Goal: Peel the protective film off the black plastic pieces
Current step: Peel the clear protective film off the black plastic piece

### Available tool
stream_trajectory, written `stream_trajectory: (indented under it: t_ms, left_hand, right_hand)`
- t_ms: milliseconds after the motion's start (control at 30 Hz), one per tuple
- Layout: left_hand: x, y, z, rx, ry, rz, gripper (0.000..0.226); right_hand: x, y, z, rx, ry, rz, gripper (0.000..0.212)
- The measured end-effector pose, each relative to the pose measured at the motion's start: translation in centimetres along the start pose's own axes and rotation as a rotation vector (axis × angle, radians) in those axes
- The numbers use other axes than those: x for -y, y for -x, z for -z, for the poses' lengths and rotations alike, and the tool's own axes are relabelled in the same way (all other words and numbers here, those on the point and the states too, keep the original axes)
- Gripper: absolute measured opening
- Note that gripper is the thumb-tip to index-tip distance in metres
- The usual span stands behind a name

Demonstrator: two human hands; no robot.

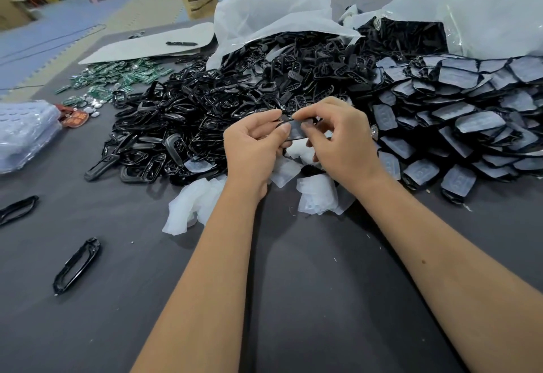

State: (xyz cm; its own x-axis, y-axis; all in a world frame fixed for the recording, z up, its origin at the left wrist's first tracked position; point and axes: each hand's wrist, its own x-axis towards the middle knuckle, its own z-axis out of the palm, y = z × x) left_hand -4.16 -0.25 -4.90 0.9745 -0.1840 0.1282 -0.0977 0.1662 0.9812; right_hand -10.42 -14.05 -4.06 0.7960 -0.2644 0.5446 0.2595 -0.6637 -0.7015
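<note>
**Both hands pinching one black piece above the counter**

The grey counter (293,299) is carrying everything, and a big heap (223,108) of bare glossy black frames is spreading across its middle. To the right, a stack of filmed pieces (458,125) is lying in overlapping rows, each one looking dull grey under its cloudy cover. White bags (273,17) are slumping open behind the heaps. Crumpled, milky films (194,205) are lying on the counter just below the hands.

The left hand (252,149) and right hand (338,140) are meeting over the near edge of the heap, holding a single black piece (298,131) between them, raised off the counter. Its long axis is running roughly left to right, tilting slightly upward toward the right, with its flat face turned toward the camera. It is looking dark and thin, with a greyish sheen on its face; whether film is covering it cannot be told. Each hand's grip is closed tight: the left thumb and forefinger are pinching the piece's left end, while the right thumb and forefinger are pinching its upper edge.

Two loose frames (77,267) are lying apart at the left.
</note>
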Motion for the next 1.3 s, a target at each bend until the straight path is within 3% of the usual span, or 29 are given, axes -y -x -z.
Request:
stream_trajectory:
  t_ms: [233,300,367,467,733,1300]
  left_hand:
    - [-0.9,-0.7,1.1,-0.063,0.209,0.278,0.003]
    - [-1.1,-0.6,0.9,-0.054,0.274,0.29,0.021]
    - [-1.2,-0.6,0.7,-0.028,0.315,0.267,0.036]
    - [-1.1,-0.3,0.1,0.029,0.283,0.183,0.016]
    - [-1.1,0.1,-0.1,0.021,0.289,0.163,0.006]
    - [-1.1,0.2,-0.5,-0.063,0.346,0.229,0.01]
  right_hand:
    - [-0.2,-0.2,0.6,0.195,0.029,0.136,0.027]
    - [-0.3,-0.2,0.4,0.143,-0.001,0.117,0.019]
    - [-0.2,-0.3,0.3,0.063,-0.099,0.003,0.012]
    - [0.2,-0.3,0.0,-0.008,-0.314,-0.182,0.009]
    - [0.5,-0.4,-0.6,0.126,-0.802,-0.585,0.02]
    - [-0.1,-0.1,-0.8,0.013,-0.833,-0.51,0.024]
